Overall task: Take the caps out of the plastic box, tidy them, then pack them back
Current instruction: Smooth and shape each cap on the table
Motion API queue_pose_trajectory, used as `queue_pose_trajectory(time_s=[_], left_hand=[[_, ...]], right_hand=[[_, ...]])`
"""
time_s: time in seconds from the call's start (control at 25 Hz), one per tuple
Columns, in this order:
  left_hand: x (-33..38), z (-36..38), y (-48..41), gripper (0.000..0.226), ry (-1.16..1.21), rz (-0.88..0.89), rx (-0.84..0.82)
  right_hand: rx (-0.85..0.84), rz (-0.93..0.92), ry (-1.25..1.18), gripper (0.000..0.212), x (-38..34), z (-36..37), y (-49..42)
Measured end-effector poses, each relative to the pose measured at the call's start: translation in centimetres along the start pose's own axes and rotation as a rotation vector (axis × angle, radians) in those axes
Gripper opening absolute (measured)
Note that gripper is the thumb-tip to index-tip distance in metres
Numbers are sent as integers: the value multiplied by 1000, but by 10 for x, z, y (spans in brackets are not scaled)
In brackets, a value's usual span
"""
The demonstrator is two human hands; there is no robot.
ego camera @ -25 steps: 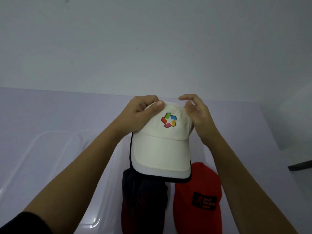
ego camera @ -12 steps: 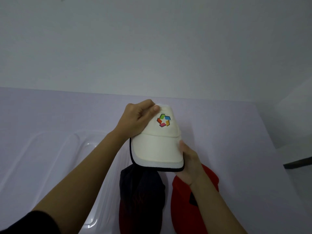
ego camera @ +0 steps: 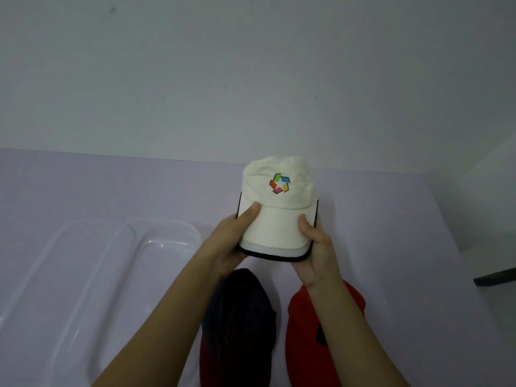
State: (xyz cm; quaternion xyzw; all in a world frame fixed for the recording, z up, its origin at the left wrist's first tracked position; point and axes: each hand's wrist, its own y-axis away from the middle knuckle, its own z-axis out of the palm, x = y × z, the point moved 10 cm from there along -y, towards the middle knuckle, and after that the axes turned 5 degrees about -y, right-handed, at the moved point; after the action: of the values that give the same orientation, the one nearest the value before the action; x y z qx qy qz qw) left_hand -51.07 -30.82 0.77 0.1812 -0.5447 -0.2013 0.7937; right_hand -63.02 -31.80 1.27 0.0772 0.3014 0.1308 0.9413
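The clear plastic box [ego camera: 92, 277] on your left looked empty, no caps in it. Your left hand [ego camera: 231, 241] and right hand [ego camera: 315, 247] each gripped a side of the cream cap [ego camera: 277, 208]'s brim, held up over the table. I'd say you needed even pressure there to keep the crown from creasing. The dark cap [ego camera: 240, 317] and red cap [ego camera: 307, 336] lay below, side by side.

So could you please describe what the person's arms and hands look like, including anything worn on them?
Both forearms are bare, and the left hand and right hand wear no gloves, rings, watch or bracelets that show. No sleeve shows in this view; both arms leave the frame at the bottom edge.
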Motion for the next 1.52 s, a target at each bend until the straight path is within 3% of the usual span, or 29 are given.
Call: queue_pose_trajectory(time_s=[0.16, 0.28, 0.44, 0.6, 0.68, 0.8, 0.88, 0.96, 1.08, 1.12, 1.24, 1.4, 1.52], left_hand=[[-11, 3, 4, 27, 387, 66, -19], [-18, 2, 2, 31, 409, 107, 14], [-14, -18, 6, 40, 15, 210, 214], [7, -34, 5, 53, -627, 306, 335], [32, -42, 6, 58, -727, 436, 395], [82, -32, 6, 60, -760, 617, 232], [101, -20, 0, 37, -936, 625, 103], [111, -11, -6, 17, -1066, 572, 26], [124, -4, -11, 61, -1087, 493, -54], [130, 1, -9, 63, -1124, 495, -66], [134, 26, -7, 43, -1308, 473, -174], [125, 35, -7, 34, -1343, 193, -278], [132, 46, -2, 26, -1474, 233, -312]], right_hand=[[-8, 56, 1, 63, 13, 7, 4], [-31, 125, -202, 67, 27, 12, 14], [67, 151, -315, 46, 39, -3, 25], [111, 153, -383, 39, 42, -4, 32], [132, 159, -357, 42, 41, -5, 33], [134, 207, -308, 39, 45, -3, 38], [129, 226, -290, 35, 48, 1, 40], [130, 235, -265, 36, 50, 2, 41], [91, 266, -243, 61, 57, 8, 42], [84, 272, -237, 71, 58, 9, 42], [65, 268, -237, 82, 58, 11, 38], [42, 292, -208, 79, 61, 16, 40], [15, 296, -198, 72, 62, 20, 42]])
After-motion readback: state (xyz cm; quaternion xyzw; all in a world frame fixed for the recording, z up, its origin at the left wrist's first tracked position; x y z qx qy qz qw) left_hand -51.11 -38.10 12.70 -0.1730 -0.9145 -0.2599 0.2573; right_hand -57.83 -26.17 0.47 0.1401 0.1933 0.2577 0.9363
